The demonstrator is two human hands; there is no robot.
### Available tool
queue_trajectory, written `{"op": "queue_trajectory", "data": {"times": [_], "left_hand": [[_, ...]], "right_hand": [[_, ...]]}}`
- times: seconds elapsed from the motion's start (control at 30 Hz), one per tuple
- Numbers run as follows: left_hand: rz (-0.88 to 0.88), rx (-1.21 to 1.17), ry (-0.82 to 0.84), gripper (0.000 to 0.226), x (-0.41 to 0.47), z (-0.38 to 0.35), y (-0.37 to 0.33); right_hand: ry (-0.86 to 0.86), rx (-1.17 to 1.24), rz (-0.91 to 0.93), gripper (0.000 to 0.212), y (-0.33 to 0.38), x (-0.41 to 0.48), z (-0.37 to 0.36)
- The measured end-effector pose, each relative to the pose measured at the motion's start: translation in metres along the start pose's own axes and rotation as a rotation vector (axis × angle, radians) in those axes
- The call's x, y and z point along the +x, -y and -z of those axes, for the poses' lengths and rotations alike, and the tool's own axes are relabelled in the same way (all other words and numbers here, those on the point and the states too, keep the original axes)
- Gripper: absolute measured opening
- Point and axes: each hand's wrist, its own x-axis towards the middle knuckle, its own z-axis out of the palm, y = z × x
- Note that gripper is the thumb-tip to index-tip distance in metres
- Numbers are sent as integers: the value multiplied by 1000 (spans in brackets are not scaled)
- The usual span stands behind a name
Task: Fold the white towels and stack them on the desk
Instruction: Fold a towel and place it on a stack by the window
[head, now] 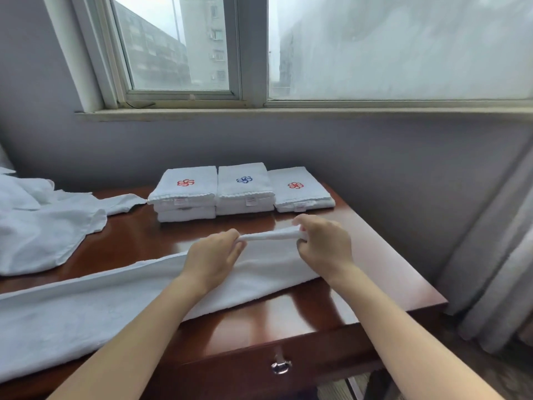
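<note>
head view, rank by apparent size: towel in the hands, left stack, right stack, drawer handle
1. towel, though nearest the camera
2. left stack
3. right stack, thinner
4. drawer handle

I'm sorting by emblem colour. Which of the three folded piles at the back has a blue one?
The middle pile: its top towel carries a blue emblem, while the left pile and the right pile both show red ones.

Long towel point(86, 307) runs off left edge; stack labels point(251, 201) unreadable.
</note>
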Motion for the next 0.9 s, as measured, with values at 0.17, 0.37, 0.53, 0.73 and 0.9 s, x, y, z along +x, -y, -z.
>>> {"op": "queue_trajectory", "data": {"times": [0.17,0.37,0.53,0.73,0.9], "left_hand": [[5,41,6,22,19,-14,8],[-40,-99,-92,22,24,-26,12],[-95,-106,-173,17,24,-32,12],[-44,-166,-119,17,25,-39,2],[-44,-163,128,33,38,-52,-16]], "right_hand": [[108,-264,22,48,-8,40,-18],[156,89,177,51,15,26,-45],[573,38,119,51,23,12,-72],[606,-13,103,58,8,18,-68],[597,-36,85,58,-19,22,-59]]}}
